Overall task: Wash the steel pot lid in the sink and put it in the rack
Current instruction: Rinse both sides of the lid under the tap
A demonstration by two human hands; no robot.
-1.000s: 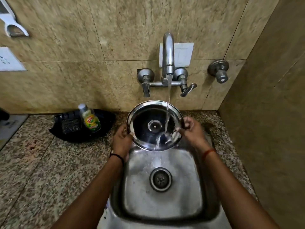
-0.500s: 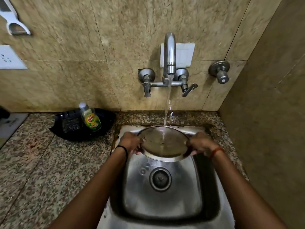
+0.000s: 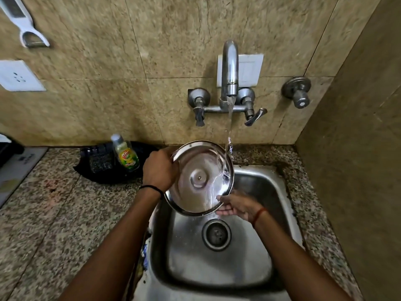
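Observation:
The round steel pot lid point(image 3: 195, 192) is tilted over the back left of the steel sink point(image 3: 219, 270), its underside with the centre rivet facing me. My left hand point(image 3: 159, 169) grips the lid's upper left rim. My right hand point(image 3: 235, 206) lies with spread fingers against the lid's lower right edge. Water runs from the tap point(image 3: 229, 68) onto the lid's right side and down over my right hand. No rack is in view.
A dish soap bottle point(image 3: 127, 154) stands in a black tray point(image 3: 102, 168) on the granite counter point(image 3: 56, 213) left of the sink. The drain point(image 3: 216, 234) sits mid-sink. A tiled wall rises close on the right, with a valve point(image 3: 298, 92) beside the tap.
The lid went from upright under the stream to flat, then turned over and tilted left. My left hand rose with the rim; my right hand let go and opened against the lower edge.

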